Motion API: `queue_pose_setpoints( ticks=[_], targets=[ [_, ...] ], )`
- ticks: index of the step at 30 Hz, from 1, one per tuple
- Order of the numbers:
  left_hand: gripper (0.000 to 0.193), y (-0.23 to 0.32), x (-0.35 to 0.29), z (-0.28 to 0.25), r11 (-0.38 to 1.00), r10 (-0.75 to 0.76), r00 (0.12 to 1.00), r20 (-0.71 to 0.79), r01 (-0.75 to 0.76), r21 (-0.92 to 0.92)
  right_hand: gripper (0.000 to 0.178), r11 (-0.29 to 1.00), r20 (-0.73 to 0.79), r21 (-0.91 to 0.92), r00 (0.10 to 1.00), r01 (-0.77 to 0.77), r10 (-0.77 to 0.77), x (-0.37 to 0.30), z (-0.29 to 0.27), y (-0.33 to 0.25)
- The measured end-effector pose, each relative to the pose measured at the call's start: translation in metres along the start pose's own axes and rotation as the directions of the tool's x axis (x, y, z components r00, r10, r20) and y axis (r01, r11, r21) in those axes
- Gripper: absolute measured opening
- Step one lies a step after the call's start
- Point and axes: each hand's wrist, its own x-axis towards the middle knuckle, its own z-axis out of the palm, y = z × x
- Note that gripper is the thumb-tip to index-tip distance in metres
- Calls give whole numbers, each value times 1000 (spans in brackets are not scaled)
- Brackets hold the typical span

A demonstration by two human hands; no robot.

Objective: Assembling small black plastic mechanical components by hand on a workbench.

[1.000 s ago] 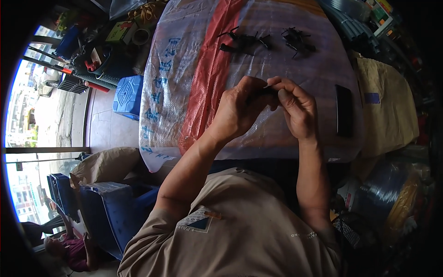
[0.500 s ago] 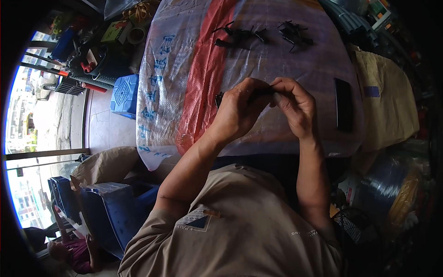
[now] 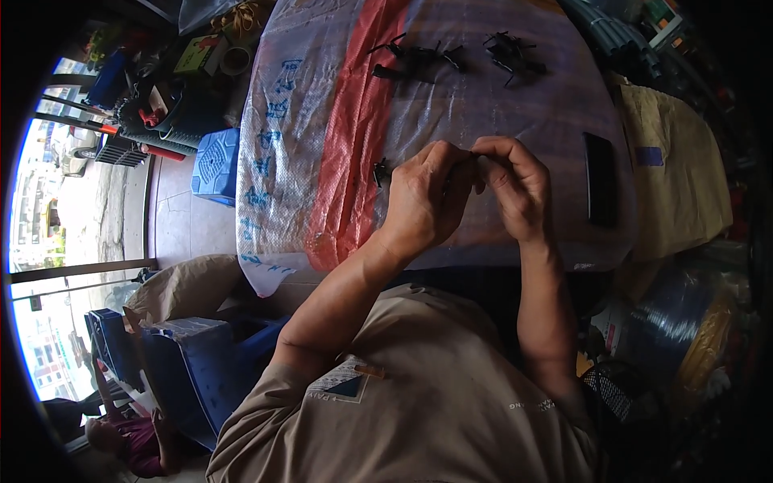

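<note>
Over the sheet-covered surface, my left hand and my right hand meet at their fingertips. Both are closed in a pinch around a small dark piece, mostly hidden by the fingers; its kind does not show. Just left of my left hand lies a small black spiky piece. Farther back are two loose groups of thin black pieces, one group near the red stripe and another group to its right.
A flat black slab, phone-like, lies at the right. Beyond it is a tan sack. On the floor at left stands a blue plastic stool. Grey pipes fill the back right. A person in a dark red top is at lower left.
My left hand has turned and shifted slightly, hiding more of the dark piece and uncovering the spiky piece beside it. My right hand stays almost in place.
</note>
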Motion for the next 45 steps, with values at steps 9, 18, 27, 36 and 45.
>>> queue_pose_setpoints(
  ticks=[9,18,27,36,45],
  targets=[
    [10,6,-1,-1,996,16,1000,-3,-16,82,19,975,52,219,998,-27,16,-1,-6,14],
    [26,9,5,-23,420,-557,709,432,690,-590,13,987,114,-40,980,-157,161,-6,-14,-8],
    [29,-7,-5,-16,973,-147,950,276,189,-134,11,965,169,-25,950,-263,263,-11,-18,-9],
    [28,-7,-2,-33,926,-273,951,145,301,-228,12,961,196,-193,952,-200,237,17,8,-15],
    [25,-43,4,-65,161,-707,681,193,420,-893,16,847,141,-529,989,49,31,120,10,49]
  ],
)
